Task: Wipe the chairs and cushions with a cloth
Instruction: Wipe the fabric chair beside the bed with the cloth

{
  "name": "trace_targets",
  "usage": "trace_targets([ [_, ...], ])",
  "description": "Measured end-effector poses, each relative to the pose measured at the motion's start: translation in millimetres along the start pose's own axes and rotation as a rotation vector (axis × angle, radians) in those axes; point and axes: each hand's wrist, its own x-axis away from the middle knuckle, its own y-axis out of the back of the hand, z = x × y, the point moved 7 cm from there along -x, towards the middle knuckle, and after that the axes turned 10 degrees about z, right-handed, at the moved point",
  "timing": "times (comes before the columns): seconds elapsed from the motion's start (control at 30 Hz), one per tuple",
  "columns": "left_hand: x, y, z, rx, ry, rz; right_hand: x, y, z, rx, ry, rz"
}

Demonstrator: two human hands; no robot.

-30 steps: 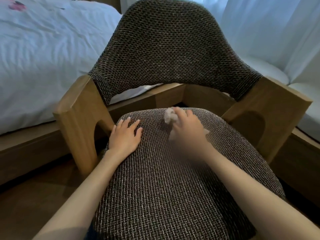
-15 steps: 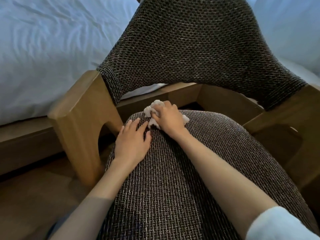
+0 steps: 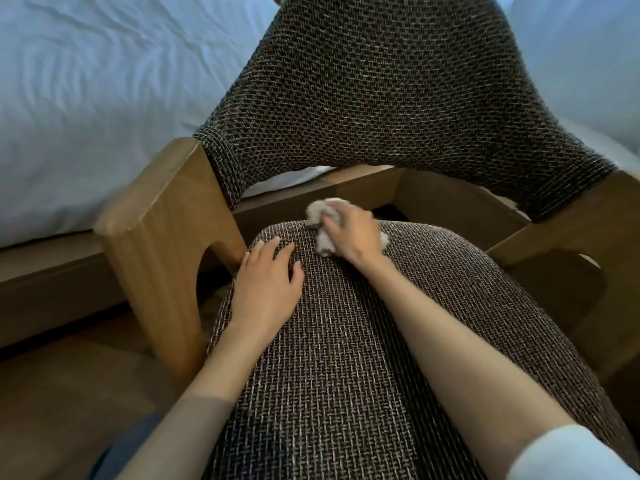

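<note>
A wooden armchair stands before me with a dark woven seat cushion [image 3: 346, 358] and a matching woven backrest [image 3: 388, 98]. My right hand [image 3: 353, 233] grips a crumpled white cloth [image 3: 322, 220] at the back edge of the seat cushion, near the gap under the backrest. The cloth bulges out past my fingers on the left, and a bit shows at the right of my hand. Flat on the left rear part of the cushion lies my left hand [image 3: 268, 284], fingers straight and spread, holding nothing.
The chair's left wooden arm [image 3: 162, 244] and right wooden arm [image 3: 568, 258] flank the seat. A bed with white sheets [image 3: 104, 98] lies close behind and to the left on a wooden base. Wooden floor [image 3: 69, 393] shows at lower left.
My right hand slid the cloth left along the cushion's back edge, then a little right again. My left hand stayed flat on the cushion. The camera moved closer to the chair.
</note>
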Motion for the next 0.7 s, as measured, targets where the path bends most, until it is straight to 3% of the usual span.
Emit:
trace_targets([
  [0.13,2.0,4.6,0.3,0.003,-0.001,-0.057,-15.8,-30.4,56.6,-0.028,0.221,0.135],
  [0.3,2.5,7.0,-0.4,0.005,0.011,-0.075,-12.7,-22.0,34.2,0.149,0.205,0.083],
  [0.4,3.0,7.7,-0.4,0.006,0.016,-0.069,-2.3,-1.6,-5.2,0.25,0.099,0.012],
  [0.57,3.0,7.8,-1.4,0.004,0.014,-0.064,33.6,71.5,-114.5,0.377,-0.274,-0.158],
  [0.7,3.7,6.8,-0.7,0.036,0.015,-0.054,37.4,79.4,-120.2,0.288,-0.393,-0.219],
])
